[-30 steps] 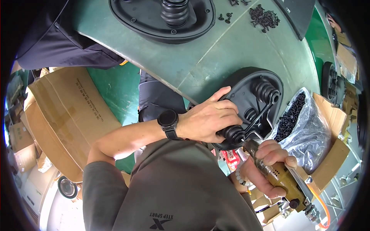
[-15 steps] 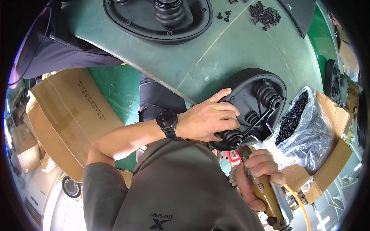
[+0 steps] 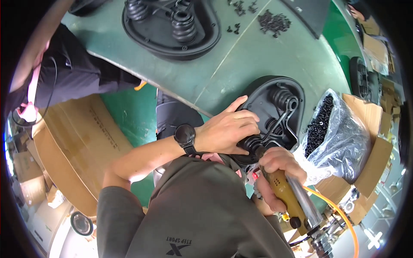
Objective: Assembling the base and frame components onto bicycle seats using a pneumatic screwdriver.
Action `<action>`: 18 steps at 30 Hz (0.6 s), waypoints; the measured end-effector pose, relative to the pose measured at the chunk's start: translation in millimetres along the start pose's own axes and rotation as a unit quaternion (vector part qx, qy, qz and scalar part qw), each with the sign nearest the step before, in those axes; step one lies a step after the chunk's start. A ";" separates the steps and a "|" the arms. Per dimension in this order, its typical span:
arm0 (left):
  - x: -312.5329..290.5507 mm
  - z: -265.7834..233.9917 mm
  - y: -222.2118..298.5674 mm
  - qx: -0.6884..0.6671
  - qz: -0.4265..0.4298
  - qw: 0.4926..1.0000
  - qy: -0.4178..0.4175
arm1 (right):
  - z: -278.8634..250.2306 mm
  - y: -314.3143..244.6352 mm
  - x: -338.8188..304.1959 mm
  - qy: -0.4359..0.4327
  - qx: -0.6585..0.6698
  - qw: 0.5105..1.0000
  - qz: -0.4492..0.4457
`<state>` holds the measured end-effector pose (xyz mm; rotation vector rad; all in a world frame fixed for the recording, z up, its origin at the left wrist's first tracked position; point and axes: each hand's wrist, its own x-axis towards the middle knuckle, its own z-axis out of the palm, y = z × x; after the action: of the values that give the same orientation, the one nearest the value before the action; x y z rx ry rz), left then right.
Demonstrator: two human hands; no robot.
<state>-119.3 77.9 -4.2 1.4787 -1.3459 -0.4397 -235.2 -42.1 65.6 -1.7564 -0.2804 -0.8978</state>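
A black kidney-shaped plastic housing (image 3: 257,88) sits tilted at the table's near edge, against my body. Inside are ribbed black bellows (image 3: 283,98) and a bent metal rod (image 3: 297,137). My left hand (image 3: 230,129), wearing a watch, is closed over the housing's left rim, fingertips resting inside. My right hand (image 3: 282,165) wraps round a yellow-brown and silver air screwdriver (image 3: 284,195) with an orange hose (image 3: 340,210). The tool's nose is at the nearest bellows (image 3: 249,142); its exact tip is hidden by my fingers and the part.
A similar housing (image 3: 172,50) lies across the green table (image 3: 241,56), with a pile of black screws (image 3: 274,22) beside it. At right, a carton (image 3: 373,165) holds a clear bag (image 3: 344,142) of screws. Another person's legs (image 3: 81,69) and a big carton (image 3: 86,129) are at left.
My right hand has brought the screwdriver up and left, its nose now at the nearest bellows. The left hand stays on the housing. Another person's arm has come in at upper left.
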 end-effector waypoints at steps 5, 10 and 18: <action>14.3 0.1 19.3 0.053 -0.024 0.998 0.002 | -15.6 -29.7 23.4 0.234 0.063 0.970 -0.014; 62.3 0.0 42.7 0.064 -0.041 0.997 0.028 | -78.9 -66.5 21.7 0.227 0.191 0.955 0.010; 314.4 61.3 -8.6 0.147 -0.080 0.976 0.143 | -92.2 -75.9 2.2 0.429 0.162 0.876 0.152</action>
<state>-69.6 -228.0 77.0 1.8254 -1.0990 -0.1221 -317.9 -96.0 132.7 -0.9249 0.4019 -1.2172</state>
